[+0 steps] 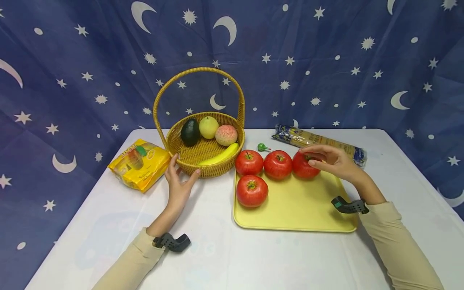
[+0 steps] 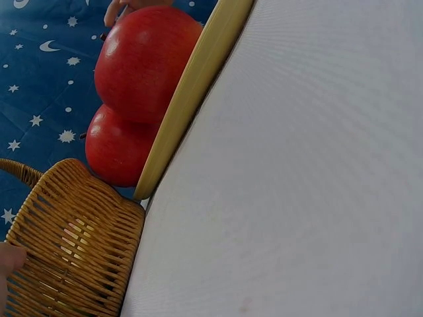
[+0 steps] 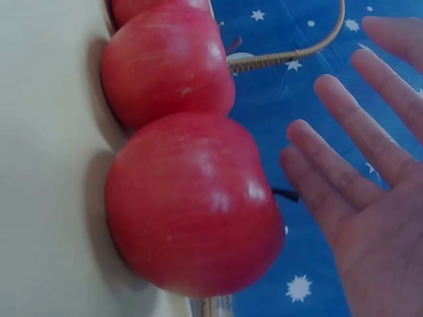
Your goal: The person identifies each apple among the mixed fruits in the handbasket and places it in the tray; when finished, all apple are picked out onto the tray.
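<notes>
My left hand [image 1: 179,189] is at the front left of a wicker basket [image 1: 212,172], its thumb and fingers spread against the outer wall. In the left wrist view a fingertip [image 2: 12,259] meets the weave. Inside the basket lie an avocado [image 1: 190,132], a yellow-green round fruit [image 1: 208,127], a peach [image 1: 226,135] and a banana [image 1: 220,156]. My right hand [image 1: 335,162] hovers over the rightmost red apple [image 1: 303,166]; the right wrist view shows its fingers extended and apart from that apple [image 3: 192,205]. Several red apples [image 1: 251,191] sit on a yellow tray [image 1: 297,213].
Left of the basket lies a yellow snack bag [image 1: 140,165]. Behind the apples are a green-wrapped lollipop [image 1: 262,147] and a long pack of noodles [image 1: 322,141]. The basket's tall handle [image 1: 198,69] arches upward. A starry blue cloth [image 1: 272,24] hangs behind the white table [image 1: 217,257].
</notes>
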`<state>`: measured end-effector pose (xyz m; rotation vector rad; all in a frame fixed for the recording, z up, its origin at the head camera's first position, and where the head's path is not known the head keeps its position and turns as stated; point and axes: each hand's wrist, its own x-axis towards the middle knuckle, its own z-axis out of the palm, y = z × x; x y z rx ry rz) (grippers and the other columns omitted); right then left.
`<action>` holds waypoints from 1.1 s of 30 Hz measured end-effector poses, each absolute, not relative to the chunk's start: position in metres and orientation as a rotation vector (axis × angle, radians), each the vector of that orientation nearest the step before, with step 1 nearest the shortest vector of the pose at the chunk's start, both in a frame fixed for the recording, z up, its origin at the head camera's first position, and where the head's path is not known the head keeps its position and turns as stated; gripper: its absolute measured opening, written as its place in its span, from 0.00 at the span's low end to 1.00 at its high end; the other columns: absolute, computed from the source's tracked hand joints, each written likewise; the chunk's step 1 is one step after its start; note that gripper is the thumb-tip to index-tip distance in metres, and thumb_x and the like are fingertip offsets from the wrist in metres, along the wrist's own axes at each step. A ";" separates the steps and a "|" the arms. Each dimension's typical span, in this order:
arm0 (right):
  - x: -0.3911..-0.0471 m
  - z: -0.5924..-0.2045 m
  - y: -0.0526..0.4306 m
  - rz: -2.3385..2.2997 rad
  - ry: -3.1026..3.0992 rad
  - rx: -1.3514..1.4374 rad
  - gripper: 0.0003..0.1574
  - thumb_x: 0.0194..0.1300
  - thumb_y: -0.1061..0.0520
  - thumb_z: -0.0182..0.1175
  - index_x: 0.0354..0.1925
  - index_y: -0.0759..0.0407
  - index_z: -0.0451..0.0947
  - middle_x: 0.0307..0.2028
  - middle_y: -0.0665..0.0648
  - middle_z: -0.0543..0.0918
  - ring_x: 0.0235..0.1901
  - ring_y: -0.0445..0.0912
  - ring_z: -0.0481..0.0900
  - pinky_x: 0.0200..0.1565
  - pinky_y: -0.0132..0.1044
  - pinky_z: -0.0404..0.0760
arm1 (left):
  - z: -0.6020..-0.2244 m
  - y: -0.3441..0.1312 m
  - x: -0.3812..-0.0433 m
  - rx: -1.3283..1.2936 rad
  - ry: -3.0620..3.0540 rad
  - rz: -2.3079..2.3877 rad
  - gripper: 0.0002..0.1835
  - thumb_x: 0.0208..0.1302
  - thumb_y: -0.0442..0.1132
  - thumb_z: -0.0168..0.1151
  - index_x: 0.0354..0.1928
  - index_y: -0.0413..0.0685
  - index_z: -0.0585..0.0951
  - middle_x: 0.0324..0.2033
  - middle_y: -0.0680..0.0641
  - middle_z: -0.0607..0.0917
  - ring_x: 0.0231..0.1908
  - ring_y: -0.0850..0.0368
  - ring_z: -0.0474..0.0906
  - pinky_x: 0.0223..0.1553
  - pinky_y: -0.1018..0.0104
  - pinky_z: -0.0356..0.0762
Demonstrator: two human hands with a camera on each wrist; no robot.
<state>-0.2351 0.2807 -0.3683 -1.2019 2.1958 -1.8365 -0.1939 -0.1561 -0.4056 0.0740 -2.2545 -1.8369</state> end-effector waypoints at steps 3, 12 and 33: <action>-0.235 -0.372 0.285 -1.783 2.272 -1.138 0.22 0.64 0.78 0.53 0.57 0.78 0.70 0.58 0.62 0.78 0.62 0.44 0.72 0.63 0.30 0.68 | -0.397 -0.152 -0.188 0.067 -2.263 -1.826 0.43 0.67 0.33 0.61 0.75 0.44 0.46 0.68 0.31 0.42 0.69 0.31 0.50 0.60 0.41 0.68; -0.237 -0.375 0.290 -1.586 2.517 -0.960 0.24 0.64 0.71 0.61 0.58 0.74 0.72 0.61 0.55 0.76 0.66 0.34 0.63 0.63 0.21 0.62 | -0.388 -0.149 -0.183 0.069 -2.264 -1.832 0.43 0.67 0.33 0.61 0.75 0.45 0.45 0.69 0.31 0.42 0.69 0.32 0.51 0.59 0.40 0.69; -0.242 -0.389 0.289 -1.331 2.664 -0.671 0.42 0.55 0.60 0.73 0.66 0.59 0.68 0.63 0.63 0.68 0.62 0.63 0.65 0.47 0.33 0.79 | -0.426 -0.162 -0.203 0.055 -2.248 -1.798 0.44 0.66 0.39 0.64 0.76 0.58 0.47 0.70 0.36 0.42 0.70 0.36 0.52 0.58 0.43 0.71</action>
